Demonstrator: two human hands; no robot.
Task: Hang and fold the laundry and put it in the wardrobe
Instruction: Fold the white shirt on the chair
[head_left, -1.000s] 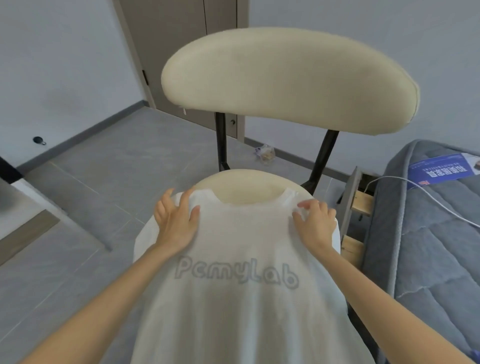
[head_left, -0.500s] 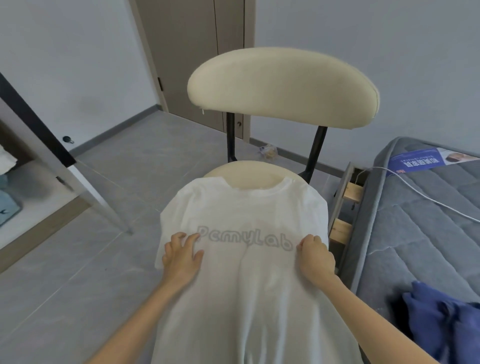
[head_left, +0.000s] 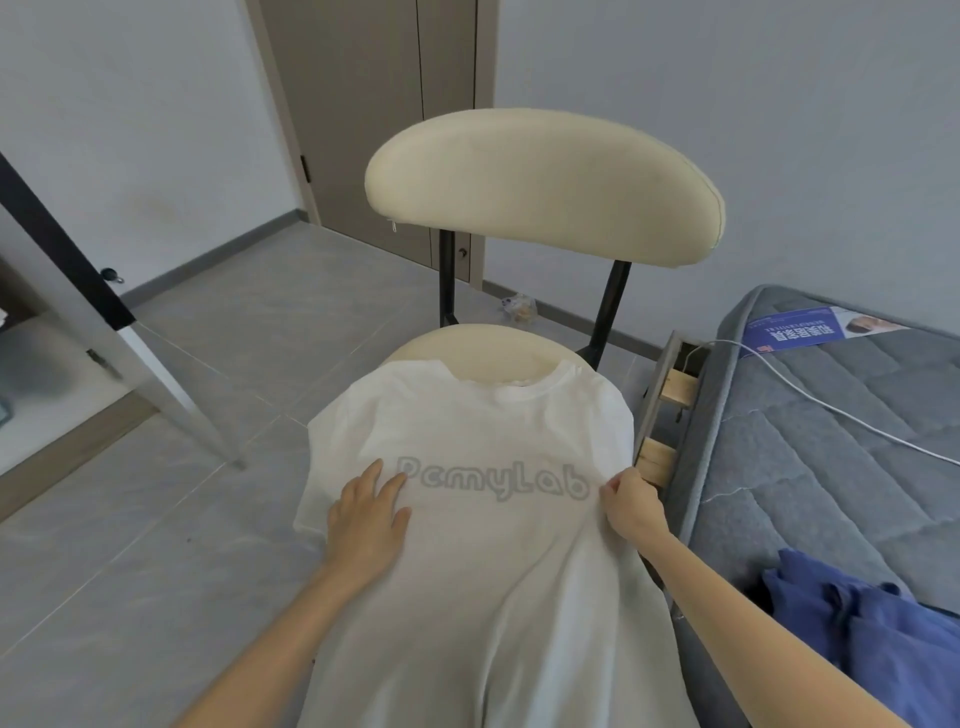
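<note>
A white T-shirt (head_left: 488, 426) with grey "PcmyLab" lettering lies face up over the seat of a cream chair (head_left: 545, 182), collar toward the backrest, its lower part hanging off the front. My left hand (head_left: 366, 512) rests flat on the shirt just left of the lettering, fingers straight. My right hand (head_left: 631, 504) has its fingers curled and pinches the fabric at the shirt's right side, by the end of the lettering.
A grey mattress (head_left: 810, 467) lies to the right with a blue garment (head_left: 872, 629), a white cable (head_left: 831, 405) and a blue leaflet (head_left: 810, 332). A white open wardrobe panel (head_left: 119, 332) stands at the left. Grey tile floor (head_left: 156, 545) surrounds the chair; a closed door (head_left: 374, 119) is behind.
Both hands slid down the shirt from the shoulders to the level of the lettering, smoothing it. The right hand's fingers have curled onto the fabric. My view pulled back.
</note>
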